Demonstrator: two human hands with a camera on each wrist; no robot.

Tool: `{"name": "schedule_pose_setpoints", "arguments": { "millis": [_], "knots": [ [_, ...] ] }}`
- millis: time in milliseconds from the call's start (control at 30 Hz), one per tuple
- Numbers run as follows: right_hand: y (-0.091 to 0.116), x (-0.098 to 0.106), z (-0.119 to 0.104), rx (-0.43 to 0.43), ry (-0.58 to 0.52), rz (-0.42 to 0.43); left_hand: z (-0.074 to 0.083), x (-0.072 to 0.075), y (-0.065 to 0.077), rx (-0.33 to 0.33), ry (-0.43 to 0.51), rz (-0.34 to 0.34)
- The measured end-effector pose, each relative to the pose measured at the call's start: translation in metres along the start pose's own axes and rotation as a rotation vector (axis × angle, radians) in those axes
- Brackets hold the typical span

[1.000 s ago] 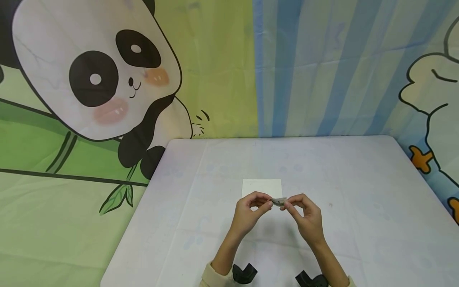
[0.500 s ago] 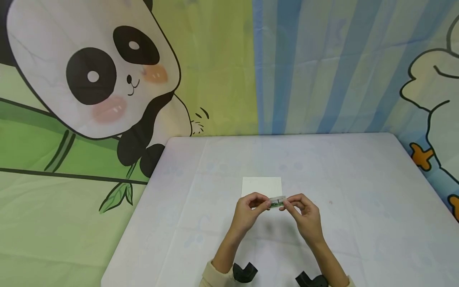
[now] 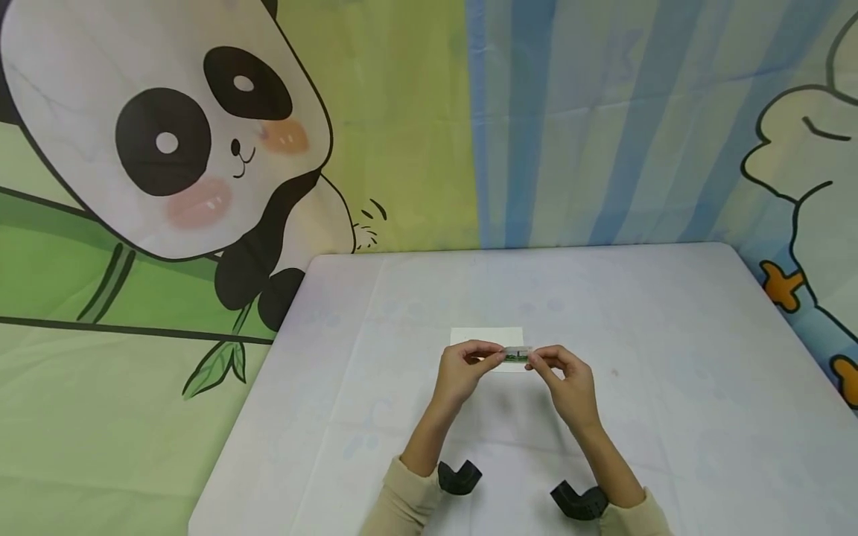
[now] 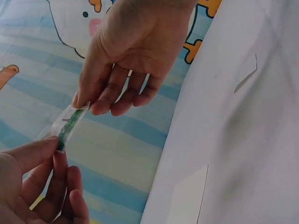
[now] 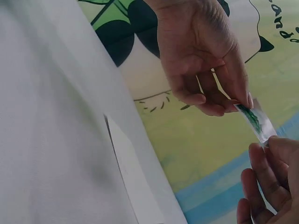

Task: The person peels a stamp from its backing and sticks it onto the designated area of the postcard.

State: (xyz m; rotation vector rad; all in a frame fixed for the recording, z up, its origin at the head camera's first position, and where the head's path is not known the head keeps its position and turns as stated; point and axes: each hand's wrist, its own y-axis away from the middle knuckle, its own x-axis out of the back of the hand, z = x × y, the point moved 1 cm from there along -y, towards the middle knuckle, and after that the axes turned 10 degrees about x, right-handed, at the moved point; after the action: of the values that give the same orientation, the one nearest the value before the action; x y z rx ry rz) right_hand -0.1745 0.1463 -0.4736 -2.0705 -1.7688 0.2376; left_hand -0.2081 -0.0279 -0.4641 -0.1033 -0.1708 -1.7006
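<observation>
A small rectangular paper slip, like a postage stamp, [image 3: 517,355] with a green landscape print is held in the air between both hands. My left hand [image 3: 460,372] pinches its left end between thumb and fingers. At the opposite end, my right hand [image 3: 570,383] pinches it the same way. The left wrist view shows the slip [image 4: 70,122] slightly curved, its green print visible. The right wrist view also has the slip [image 5: 256,120], with a glossy pale part beside the green. Behind and below it, a white sheet [image 3: 485,335] lies on the table, partly hidden by the left hand.
The table [image 3: 670,320] has a white cloth with faint creases. Cloth walls with a panda print [image 3: 161,141] and blue stripes stand behind and beside it. Black wrist mounts [image 3: 459,477] sit on both forearms near the sleeves [image 3: 409,495].
The slip has turned from nearly edge-on to showing its printed face. Both hands, still pinching it, have moved slightly forward, so it now overlaps the white sheet in the head view.
</observation>
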Motion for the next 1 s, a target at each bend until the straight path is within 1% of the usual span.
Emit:
{"name": "schedule_pose_setpoints", "arguments": {
  "millis": [100, 233, 333, 400, 533, 633, 700, 767, 867, 1000],
  "knots": [
    [-0.014, 0.0, 0.011, 0.004, 0.074, 0.002, 0.0, -0.001, -0.016, -0.004, -0.038, 0.046],
    [-0.035, -0.003, 0.028, -0.049, 0.146, -0.015, -0.008, -0.003, -0.041, 0.002, -0.066, 0.097],
    [-0.047, -0.005, 0.039, -0.116, 0.179, -0.042, -0.017, -0.004, -0.059, 0.016, -0.088, 0.129],
    [-0.054, -0.008, 0.048, -0.158, 0.183, -0.055, -0.024, -0.005, -0.069, 0.03, -0.105, 0.152],
    [-0.066, -0.016, 0.067, -0.212, 0.176, -0.074, -0.037, -0.006, -0.085, 0.065, -0.117, 0.189],
    [-0.07, -0.022, 0.084, -0.222, 0.227, -0.08, -0.049, -0.006, -0.093, 0.115, -0.125, 0.203],
    [-0.069, -0.025, 0.093, -0.223, 0.281, -0.073, -0.057, -0.007, -0.096, 0.153, -0.135, 0.207],
    [-0.067, -0.027, 0.1, -0.22, 0.32, -0.059, -0.064, -0.008, -0.098, 0.176, -0.158, 0.211],
    [-0.063, -0.031, 0.102, -0.19, 0.352, -0.02, -0.071, -0.009, -0.1, 0.17, -0.181, 0.225],
    [-0.061, -0.035, 0.105, -0.115, 0.398, 0.029, -0.072, -0.009, -0.102, 0.137, -0.232, 0.231]
  ]
}}
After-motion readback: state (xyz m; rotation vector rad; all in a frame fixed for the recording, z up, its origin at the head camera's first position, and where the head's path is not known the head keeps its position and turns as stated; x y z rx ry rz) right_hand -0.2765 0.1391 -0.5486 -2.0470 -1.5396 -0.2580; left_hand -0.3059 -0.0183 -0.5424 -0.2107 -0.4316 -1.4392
